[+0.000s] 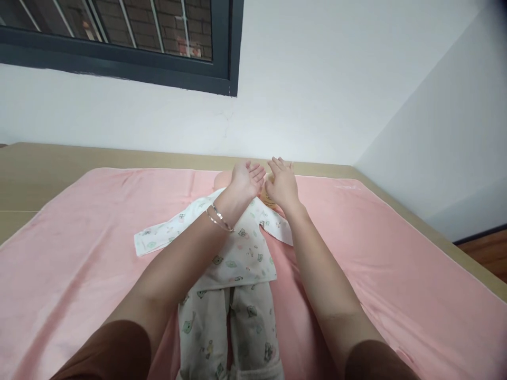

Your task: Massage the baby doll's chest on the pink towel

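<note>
Yellowish container [268, 196] sits at far mid-bench, just right of the shirt's neck end, partly covered by the right hand. Can't make out its top or label from here.

Right hand [283, 182]: palm down, fingers stretched out and slightly apart, thumb side overlapping the container. Not wrapped round it; can't tell if it's touching. Left hand [249, 179]: palm up, fingers loosely spread, nothing visible on the palm, just left of the container. Two thin bracelets [218, 217] on that wrist.

Under the left forearm: white long-sleeved shirt [245, 248], small animal and leaf print, sleeves out left and right. Rounded pinkish form [222, 180] at its far end, mostly behind the arm. Matching trousers [253, 327] on the near side, legs pointing near, shirt hem over the waist.

All of it lies on a pink mat [356, 253], creased at left. Tan bench [51, 163] shows along the far edge, against a white wall [317, 79]. Dark-framed window [225, 47] far left, bars and brickwork behind the glass.
</note>
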